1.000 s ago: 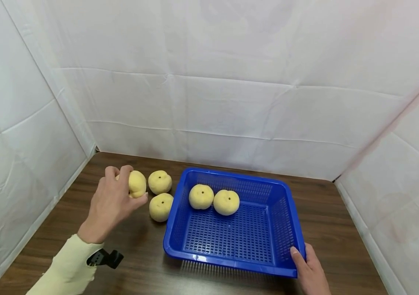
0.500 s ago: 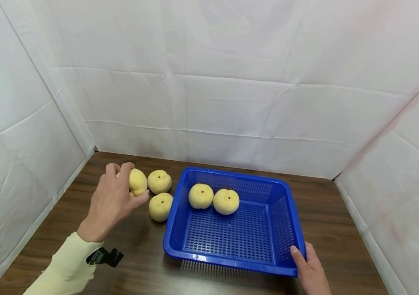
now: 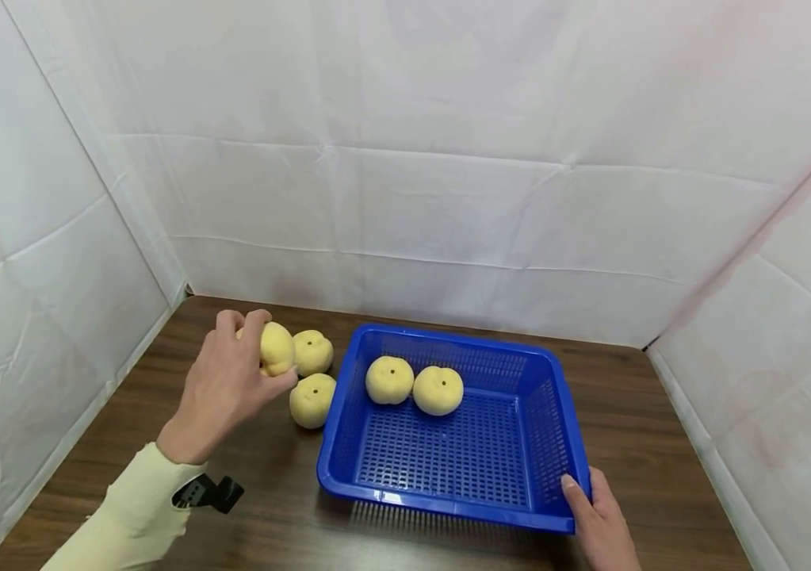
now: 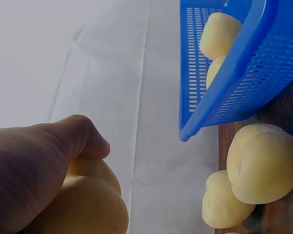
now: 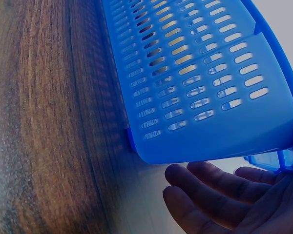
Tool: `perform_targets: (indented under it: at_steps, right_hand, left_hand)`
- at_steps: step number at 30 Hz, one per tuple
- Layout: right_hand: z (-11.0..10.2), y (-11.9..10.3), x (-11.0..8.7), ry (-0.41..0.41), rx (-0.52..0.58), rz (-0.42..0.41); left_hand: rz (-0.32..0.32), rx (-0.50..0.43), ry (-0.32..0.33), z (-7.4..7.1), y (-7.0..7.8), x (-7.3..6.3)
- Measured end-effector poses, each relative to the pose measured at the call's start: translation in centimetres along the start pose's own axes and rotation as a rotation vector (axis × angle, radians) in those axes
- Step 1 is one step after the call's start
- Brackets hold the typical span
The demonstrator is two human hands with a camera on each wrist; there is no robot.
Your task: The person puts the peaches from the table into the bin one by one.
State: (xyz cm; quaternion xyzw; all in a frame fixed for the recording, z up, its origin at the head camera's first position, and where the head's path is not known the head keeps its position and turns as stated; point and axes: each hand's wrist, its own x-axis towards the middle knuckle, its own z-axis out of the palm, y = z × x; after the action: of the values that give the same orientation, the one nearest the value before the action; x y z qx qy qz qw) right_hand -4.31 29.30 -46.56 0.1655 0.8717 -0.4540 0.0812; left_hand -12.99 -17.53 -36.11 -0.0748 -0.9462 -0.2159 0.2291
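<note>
We find the left hand (image 3: 223,385) curled round a yellow fruit (image 3: 278,346) and the right hand (image 3: 600,519) gripping a blue basket (image 3: 462,511) by its right edge. Just left of the basket, a far loose fruit (image 3: 314,353) and a near loose fruit (image 3: 311,402) sit on the wooden surface (image 3: 277,484). Inside, toward the back left, a left basket fruit (image 3: 389,382) and a right basket fruit (image 3: 438,392) sit side by side. We judge the work partway: two pieces in, one in hand, two outside.
</note>
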Motion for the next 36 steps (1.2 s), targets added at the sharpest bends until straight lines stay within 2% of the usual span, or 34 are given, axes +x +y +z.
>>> perform_targets:
  at_steps: [3,11,20,36]
  right_hand:
    - [0.0,0.0,0.0,0.003,0.003,-0.009]
    - [0.0,-0.3,0.2,-0.051,0.014,0.076]
    - [-0.1,-0.2,0.1,-0.033,0.023,0.046]
    - [-0.1,-0.3,0.2,-0.052,0.041,0.072]
  left_hand:
    - [0.004,-0.001,0.000,-0.1,0.2,0.0]
    - [0.010,0.018,-0.029,-0.1,0.7,0.0]
    - [0.009,0.003,-0.053,0.3,1.1,0.2]
    - [0.032,-0.008,-0.059,0.8,1.6,0.2]
